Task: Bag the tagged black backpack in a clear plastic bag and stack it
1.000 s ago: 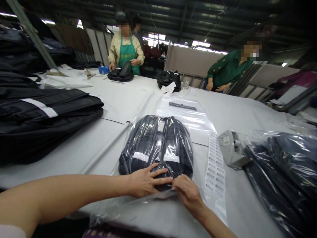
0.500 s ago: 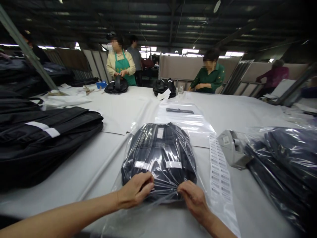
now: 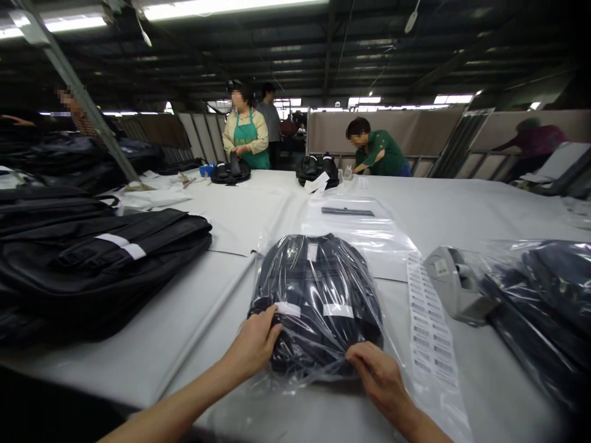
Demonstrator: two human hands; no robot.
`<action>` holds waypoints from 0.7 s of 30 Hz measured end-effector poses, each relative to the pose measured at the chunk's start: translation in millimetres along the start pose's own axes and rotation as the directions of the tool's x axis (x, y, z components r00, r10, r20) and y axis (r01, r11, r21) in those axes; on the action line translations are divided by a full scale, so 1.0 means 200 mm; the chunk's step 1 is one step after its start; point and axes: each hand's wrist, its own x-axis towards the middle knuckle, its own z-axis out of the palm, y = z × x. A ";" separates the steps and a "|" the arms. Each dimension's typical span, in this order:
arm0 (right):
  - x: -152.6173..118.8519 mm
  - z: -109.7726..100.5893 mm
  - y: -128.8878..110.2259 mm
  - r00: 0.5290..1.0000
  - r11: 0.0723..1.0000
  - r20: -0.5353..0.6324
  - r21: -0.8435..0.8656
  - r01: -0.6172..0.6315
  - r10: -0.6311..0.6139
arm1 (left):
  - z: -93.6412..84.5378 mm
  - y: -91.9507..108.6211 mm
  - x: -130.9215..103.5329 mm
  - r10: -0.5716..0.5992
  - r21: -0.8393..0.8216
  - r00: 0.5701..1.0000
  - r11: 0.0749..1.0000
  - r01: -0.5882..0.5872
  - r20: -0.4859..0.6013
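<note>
A black backpack [image 3: 318,280] lies on the table inside a clear plastic bag [image 3: 302,384], with two white bands across its straps. At the backpack's near left side, my left hand [image 3: 256,337] has thumb and fingers closed on the plastic. My right hand [image 3: 378,372] pinches the gathered film at the near right, where creases run out from the fingertips. Parts of the backpack's near edge are hidden by the hands and shiny folds.
Stacked black backpacks [image 3: 115,264] fill the left side. On the right are a barcode label strip [image 3: 429,320], a grey tape dispenser [image 3: 455,286] and wrapped bags [image 3: 549,295]. Flat plastic bags [image 3: 355,227] lie beyond. Two co-workers stand across the table [image 3: 443,203].
My left hand has shifted left and farther forward, to the backpack's left side. The right hand keeps its pinch. My view has turned slightly left, and the co-worker in green bends lower.
</note>
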 end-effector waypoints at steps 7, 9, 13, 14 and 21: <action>0.00 0.00 0.00 1.000 1.000 0.007 -0.011 -0.007 0.007 | -0.01 0.13 -0.05 0.171 0.107 0.981 0.978 -0.180 0.088; -0.01 0.00 0.00 1.000 1.000 0.005 -0.003 -0.008 0.008 | -0.05 0.15 -0.11 0.206 0.083 0.978 0.976 -0.203 -0.021; -0.01 0.00 0.01 1.000 1.000 0.004 0.001 -0.019 0.019 | 0.00 0.16 -0.22 0.445 0.204 0.895 0.873 -0.442 0.035; -0.01 0.00 0.01 1.000 1.000 0.010 0.001 -0.026 0.026 | 0.03 0.15 -0.23 0.466 0.264 0.881 0.842 -0.471 0.085; -0.02 0.00 0.00 1.000 1.000 0.004 0.009 -0.016 0.016 | 0.11 0.07 -0.24 0.434 0.463 0.895 0.817 -0.342 -0.104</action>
